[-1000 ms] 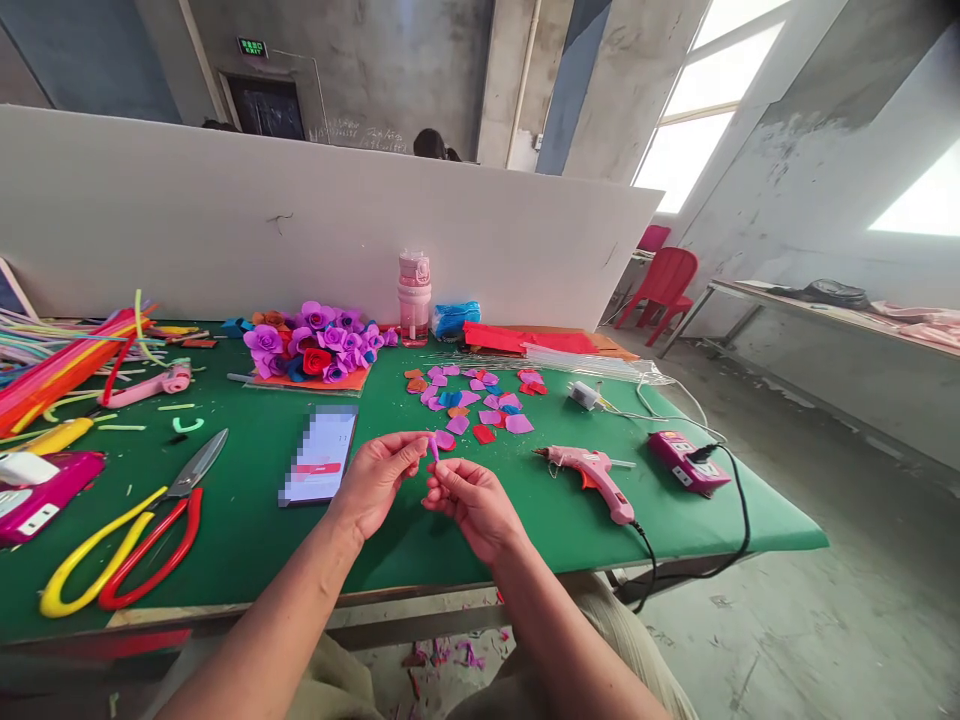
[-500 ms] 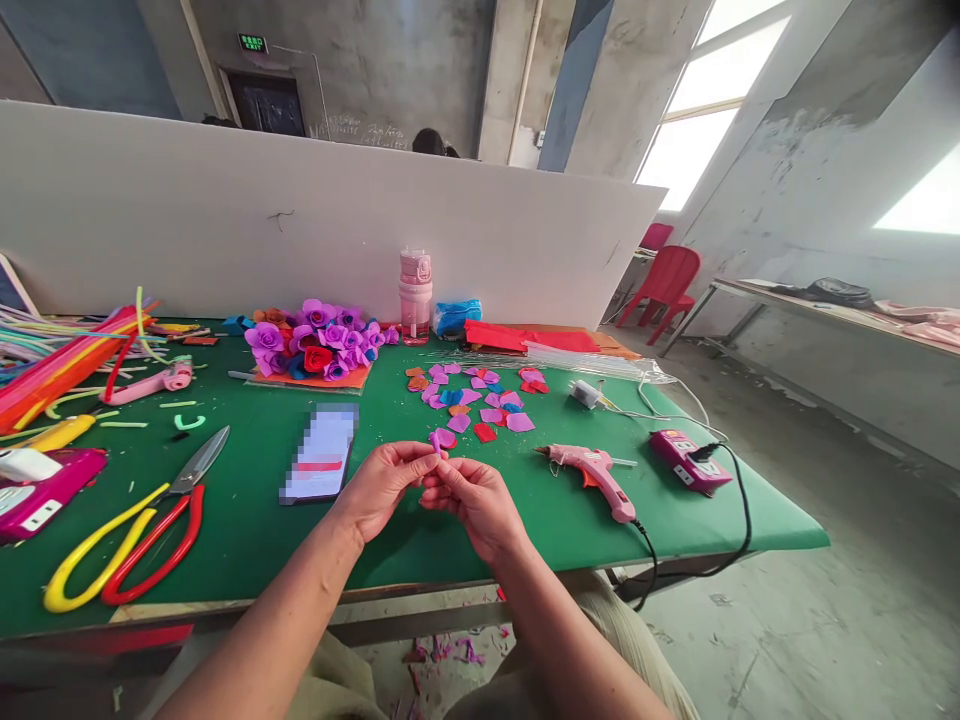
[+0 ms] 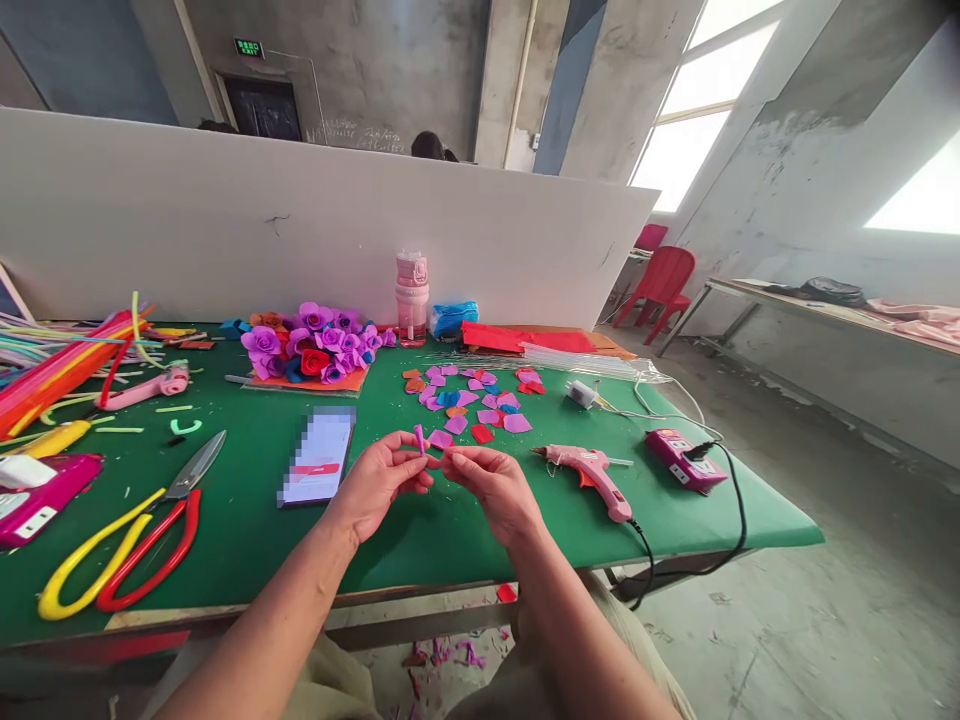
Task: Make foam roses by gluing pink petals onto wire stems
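Hands drift slightly apart since half second ago. Left hand (image 3: 379,483) pinches small purple roll (image 3: 419,438), long axis upright, above green bench (image 3: 247,520). Right hand (image 3: 495,487) pinches thin stem just right of roll. Glue gun (image 3: 592,470) lies nearer right hand.

Green exit sign (image 3: 248,47) above the door, lettering unreadable.

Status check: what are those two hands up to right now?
Left hand pinching small rolled purple foam piece. Right hand fingertips at it. Pink glue gun lies alongside, clear.
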Available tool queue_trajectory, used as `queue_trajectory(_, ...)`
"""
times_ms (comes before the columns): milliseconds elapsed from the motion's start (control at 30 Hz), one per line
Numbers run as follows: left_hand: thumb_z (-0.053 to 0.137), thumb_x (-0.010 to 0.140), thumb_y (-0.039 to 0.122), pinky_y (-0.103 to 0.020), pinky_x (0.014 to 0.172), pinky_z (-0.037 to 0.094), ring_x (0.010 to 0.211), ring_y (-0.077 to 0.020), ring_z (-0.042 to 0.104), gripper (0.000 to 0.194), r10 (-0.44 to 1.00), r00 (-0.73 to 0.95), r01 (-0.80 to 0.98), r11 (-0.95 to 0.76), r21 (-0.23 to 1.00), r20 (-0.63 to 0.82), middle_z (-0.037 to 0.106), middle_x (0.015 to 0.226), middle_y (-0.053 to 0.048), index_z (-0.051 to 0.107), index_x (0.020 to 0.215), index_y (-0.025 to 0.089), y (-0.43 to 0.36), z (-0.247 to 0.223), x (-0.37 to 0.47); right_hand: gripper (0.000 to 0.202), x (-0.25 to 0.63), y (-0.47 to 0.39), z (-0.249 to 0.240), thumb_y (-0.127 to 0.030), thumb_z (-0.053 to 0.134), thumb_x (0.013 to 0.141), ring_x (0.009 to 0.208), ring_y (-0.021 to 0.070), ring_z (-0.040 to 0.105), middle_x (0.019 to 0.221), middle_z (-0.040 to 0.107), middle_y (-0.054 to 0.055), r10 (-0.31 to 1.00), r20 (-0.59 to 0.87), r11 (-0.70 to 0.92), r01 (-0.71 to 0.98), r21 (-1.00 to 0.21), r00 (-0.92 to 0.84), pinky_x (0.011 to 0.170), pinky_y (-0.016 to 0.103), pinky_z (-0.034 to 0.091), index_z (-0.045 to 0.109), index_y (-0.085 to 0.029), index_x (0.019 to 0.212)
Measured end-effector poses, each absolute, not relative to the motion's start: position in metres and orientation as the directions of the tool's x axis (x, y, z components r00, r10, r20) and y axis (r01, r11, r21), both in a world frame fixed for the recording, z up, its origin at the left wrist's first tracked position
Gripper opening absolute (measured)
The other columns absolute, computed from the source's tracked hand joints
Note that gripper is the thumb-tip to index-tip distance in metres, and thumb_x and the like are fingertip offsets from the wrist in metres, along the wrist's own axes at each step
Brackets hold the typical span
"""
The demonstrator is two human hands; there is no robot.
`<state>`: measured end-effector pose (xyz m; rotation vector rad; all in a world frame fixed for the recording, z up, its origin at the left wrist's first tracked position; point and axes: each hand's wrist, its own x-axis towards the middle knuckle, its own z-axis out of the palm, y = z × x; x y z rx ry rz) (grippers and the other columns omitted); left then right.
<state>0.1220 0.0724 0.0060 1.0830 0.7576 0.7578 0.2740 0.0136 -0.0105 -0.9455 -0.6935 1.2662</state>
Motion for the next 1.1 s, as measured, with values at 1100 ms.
queue_trajectory(1100,0.066,0.068,0.040,-0.017,0.036,0.033,0.042,-0.0066,0.048,0.028,0.813,0.551,0.144,0.129,0.981,-0.187,0.065,0.064,-0.003,0.061,0.073,0.013,0.055,0.007,0.134,0.039,0.274,0.013,-0.009,-0.053,0.066,0.068,0.061,0.0117,0.052,0.065,0.061,0.003,0.966,-0.065,0.047,-0.418,-0.907,0.249,0.065,0.026,0.043,0.070,-0.014,0.070)
